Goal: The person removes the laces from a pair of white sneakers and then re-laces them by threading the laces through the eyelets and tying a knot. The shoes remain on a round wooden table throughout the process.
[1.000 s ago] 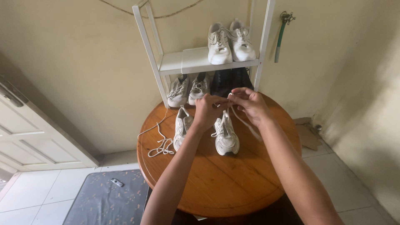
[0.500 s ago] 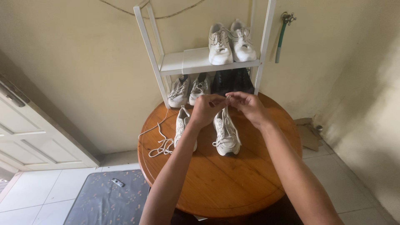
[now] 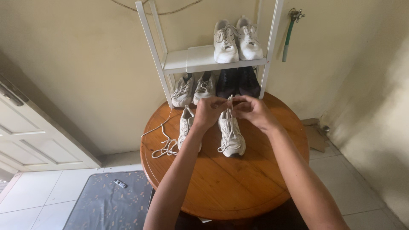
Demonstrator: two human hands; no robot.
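Two white sneakers stand on a round wooden table (image 3: pixel 238 183). My left hand (image 3: pixel 209 111) and my right hand (image 3: pixel 251 110) meet above the right sneaker (image 3: pixel 231 136), each pinching its white shoelace (image 3: pixel 229 102) near the top eyelets. The lace ends hang down over the shoe's tongue. Partly hidden behind my left wrist is the left sneaker (image 3: pixel 185 125), unlaced. A loose white lace (image 3: pixel 164 142) lies in a tangle on the table to its left.
A white metal shoe rack (image 3: pixel 191 61) stands against the wall behind the table, with a white pair on its upper shelf and grey and black pairs below. A hammer (image 3: pixel 289 32) hangs on the wall. A patterned mat (image 3: pixel 108 202) covers the tiled floor; a white door is at left.
My hands have drawn closer together over the right sneaker. The lace that trailed out to the right across the table is pulled in and now hangs over the shoe.
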